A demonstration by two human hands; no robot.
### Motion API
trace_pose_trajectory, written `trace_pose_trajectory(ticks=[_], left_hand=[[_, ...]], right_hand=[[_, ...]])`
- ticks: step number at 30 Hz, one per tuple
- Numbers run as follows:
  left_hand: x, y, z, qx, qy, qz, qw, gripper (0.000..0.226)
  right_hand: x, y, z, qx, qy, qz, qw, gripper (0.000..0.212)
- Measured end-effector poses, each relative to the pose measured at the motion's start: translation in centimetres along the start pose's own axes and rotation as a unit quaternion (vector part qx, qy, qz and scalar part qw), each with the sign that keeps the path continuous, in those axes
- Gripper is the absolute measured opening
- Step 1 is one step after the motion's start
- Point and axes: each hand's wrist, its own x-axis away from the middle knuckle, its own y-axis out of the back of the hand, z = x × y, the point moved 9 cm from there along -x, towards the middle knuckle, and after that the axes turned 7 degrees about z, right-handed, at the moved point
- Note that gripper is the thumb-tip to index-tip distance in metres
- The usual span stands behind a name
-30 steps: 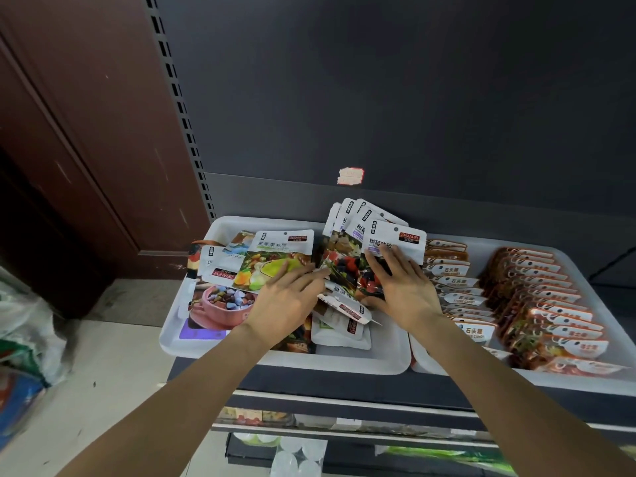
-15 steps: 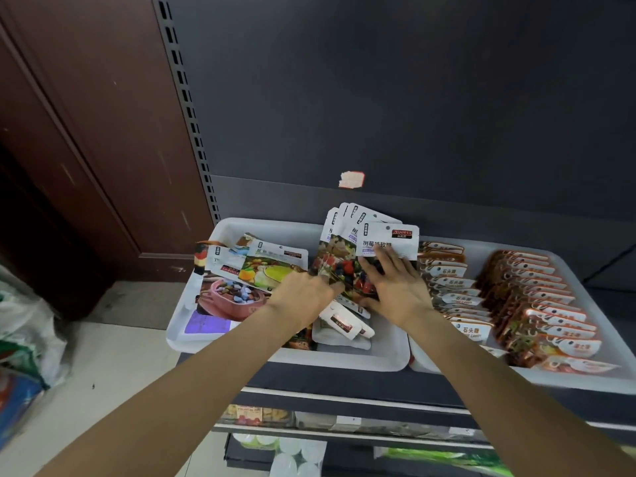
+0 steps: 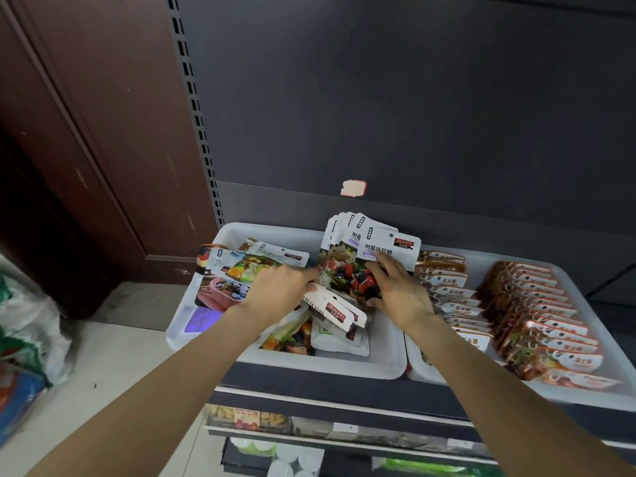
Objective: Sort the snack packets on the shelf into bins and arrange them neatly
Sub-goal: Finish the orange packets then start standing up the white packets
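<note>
A fan of white berry gummy packets [image 3: 385, 246] stands upright at the back middle of the left white bin [image 3: 344, 368]. My right hand [image 3: 401, 294] holds the fan from the front, fingers spread over the berry picture and thumb under its lower edge. My left hand [image 3: 275, 294] pinches the fan's lower left edge. Under both hands, loose white packets [image 3: 339, 313] lie tilted in a heap. Flat packets with fruit pictures [image 3: 261, 266] and a pink-bowl packet [image 3: 223, 290] fill the bin's left half.
The right white bin [image 3: 480, 261] holds a row of white-label packets [image 3: 447, 290] and a row of orange-red packets [image 3: 537, 304]. A dark back panel rises behind. Lower shelves [image 3: 344, 428] show below. Bags [image 3: 27, 325] lie on the floor at left.
My left hand left the flat fruit packets and moved right to the fan's left edge. The fan of berry packets has been squared up and stands more upright.
</note>
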Motion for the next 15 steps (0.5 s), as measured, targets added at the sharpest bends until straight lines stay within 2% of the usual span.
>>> trace_pose_trajectory(ticks=[6,10,15], left_hand=[[0.5,-0.5,-1.0,-0.044,-0.027,0.013,0.999,0.020],[0.1,0.0,-1.1,-0.041,-0.021,0.017,0.999,0.023],[0.3,-0.2,-1.2,-0.058,-0.029,0.025,0.998,0.024]], right_hand=[[0.2,0.2,0.1,0.038,-0.005,-0.010,0.999,0.072],[0.8,0.0,0.0,0.022,-0.004,-0.032,0.999,0.061],[-0.1,-2.0,-0.3,0.026,0.008,0.046,0.999,0.065]])
